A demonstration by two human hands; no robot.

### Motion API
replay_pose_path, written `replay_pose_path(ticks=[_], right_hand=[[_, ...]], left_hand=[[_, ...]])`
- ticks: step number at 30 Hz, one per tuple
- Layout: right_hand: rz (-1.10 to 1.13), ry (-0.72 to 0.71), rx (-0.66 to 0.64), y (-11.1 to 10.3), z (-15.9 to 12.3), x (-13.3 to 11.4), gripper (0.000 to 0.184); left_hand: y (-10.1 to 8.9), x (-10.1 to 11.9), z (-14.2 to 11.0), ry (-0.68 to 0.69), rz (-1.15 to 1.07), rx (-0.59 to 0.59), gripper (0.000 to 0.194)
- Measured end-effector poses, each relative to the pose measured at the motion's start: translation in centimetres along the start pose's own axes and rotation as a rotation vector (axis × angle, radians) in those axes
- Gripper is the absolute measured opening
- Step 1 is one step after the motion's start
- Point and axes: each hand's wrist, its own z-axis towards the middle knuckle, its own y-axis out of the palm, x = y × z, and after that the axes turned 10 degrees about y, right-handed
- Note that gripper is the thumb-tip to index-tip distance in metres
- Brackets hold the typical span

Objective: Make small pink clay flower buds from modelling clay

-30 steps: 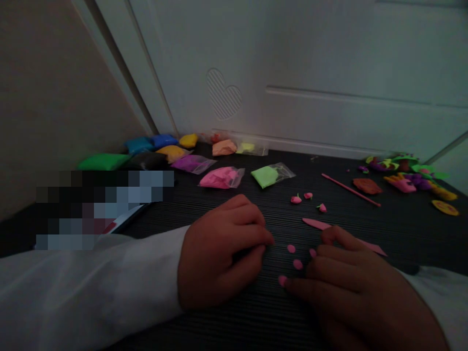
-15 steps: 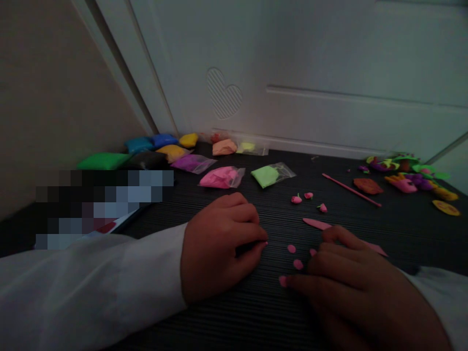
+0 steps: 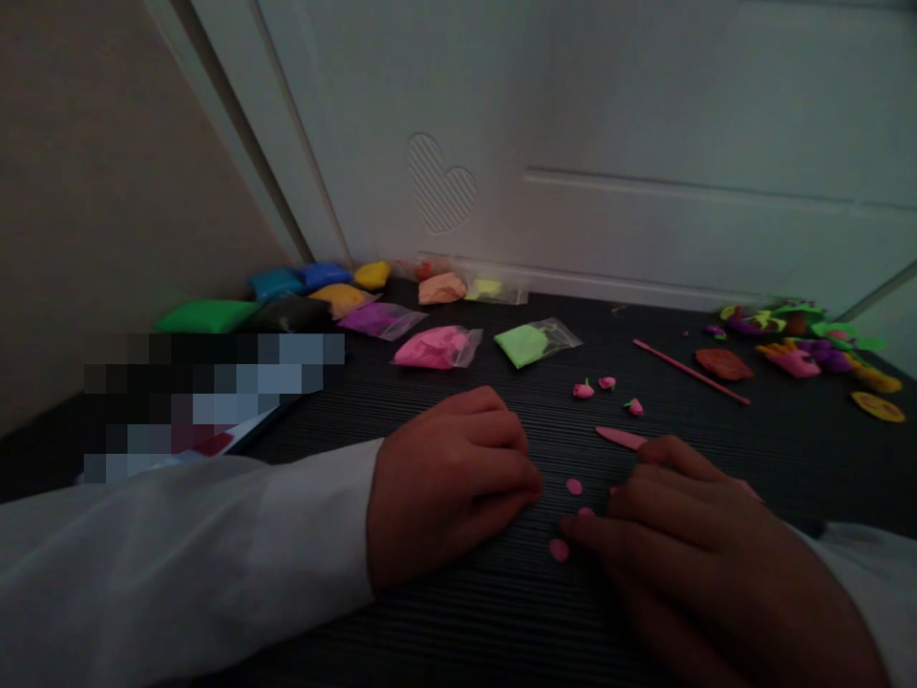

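My left hand (image 3: 451, 487) is closed in a pinch above the dark table (image 3: 501, 612). Its fingertips hide the small piece of pink clay that showed between them a moment ago. Palm down, my right hand (image 3: 706, 564) has its index finger reaching to a flat pink clay disc (image 3: 586, 513), touching or just over its edge. Its other fingers are bent, and nothing shows in them. Nearby lie two more pink discs, one farther back (image 3: 574, 486) and one nearer me (image 3: 560, 550). Partly under the right hand is a pink clay knife (image 3: 617, 438).
Several small pink clay rosebuds (image 3: 583, 391) lie beyond the discs, beside a thin pink stick tool (image 3: 692, 371). Bags of coloured clay, such as pink (image 3: 434, 348) and light green (image 3: 522, 344), line the back. Finished clay pieces (image 3: 792, 358) cluster at the right.
My left hand has moved slightly right, and the pink bit at its fingertips no longer shows. My right index finger has shifted from the nearest disc to the one behind it.
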Motion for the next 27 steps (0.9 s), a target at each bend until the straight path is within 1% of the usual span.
replay_pose_path(ticks=[5, 9, 14, 21, 27], right_hand=[[-0.001, 0.017, -0.025, -0.1, 0.0, -0.03, 0.03], [-0.053, 0.046, -0.04, -0.14, 0.16, -0.23, 0.033], [-0.082, 0.066, -0.096, -0.27, 0.38, -0.37, 0.04], [-0.12, 0.131, -0.166, -0.56, 0.68, -0.57, 0.041], [-0.15, 0.104, -0.198, -0.74, 0.89, -0.64, 0.04]], left_hand=[[0.07, -0.02, 0.15, -0.009, -0.025, -0.035, 0.017], [0.09, 0.18, 0.14, -0.024, -0.042, -0.012, 0.02], [-0.02, 0.35, 0.11, -0.048, -0.044, 0.027, 0.023], [-0.04, 0.46, 0.23, -0.061, -0.028, 0.048, 0.02], [-0.14, 0.52, 0.29, -0.072, -0.016, 0.041, 0.02]])
